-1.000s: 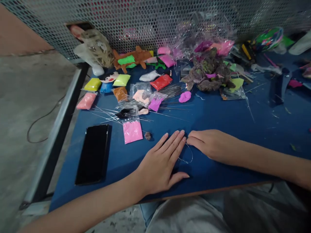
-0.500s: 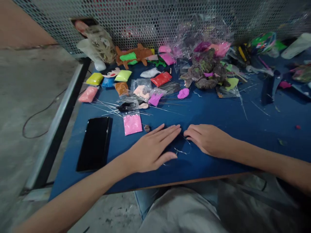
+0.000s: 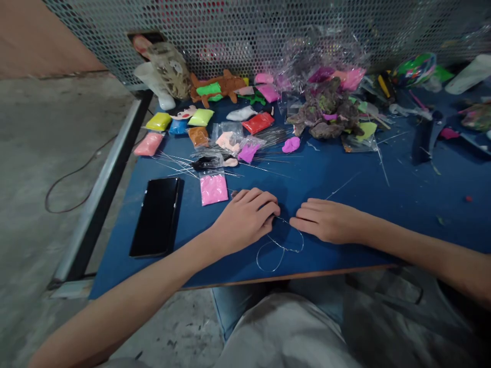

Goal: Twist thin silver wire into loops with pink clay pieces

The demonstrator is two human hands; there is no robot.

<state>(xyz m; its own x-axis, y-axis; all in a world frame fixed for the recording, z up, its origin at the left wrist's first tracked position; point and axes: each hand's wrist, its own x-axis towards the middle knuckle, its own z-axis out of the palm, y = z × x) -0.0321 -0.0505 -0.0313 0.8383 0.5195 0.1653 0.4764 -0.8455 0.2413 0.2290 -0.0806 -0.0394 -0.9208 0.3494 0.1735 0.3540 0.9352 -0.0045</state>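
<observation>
A thin silver wire (image 3: 293,251) lies on the blue table in front of me, bent into two joined loops with a twisted stretch where they meet. My left hand (image 3: 251,217) is closed at the upper left of the loops, thumb and fingertips pinching the wire. Across a small gap, my right hand (image 3: 324,221) rests low on the table, fingers together and bent over the wire at the loop's right side. Its thumb is hidden beneath. A straight length of wire (image 3: 343,185) sticks out behind the right hand. A small dark lump (image 3: 234,194) sits partly behind my left hand.
A black phone (image 3: 156,217) lies left of my left arm. Beyond the hands are a pink clay packet (image 3: 214,189), several other coloured packets, a bundle of wires (image 3: 270,137) and a grey-brown clay model (image 3: 326,115). A perforated metal panel (image 3: 238,36) borders the table's back.
My left hand has gone from flat, outstretched fingers to a pinch on the wire. The left wire loop is now uncovered, and the right hand's fingers have shifted slightly. The view has moved a little.
</observation>
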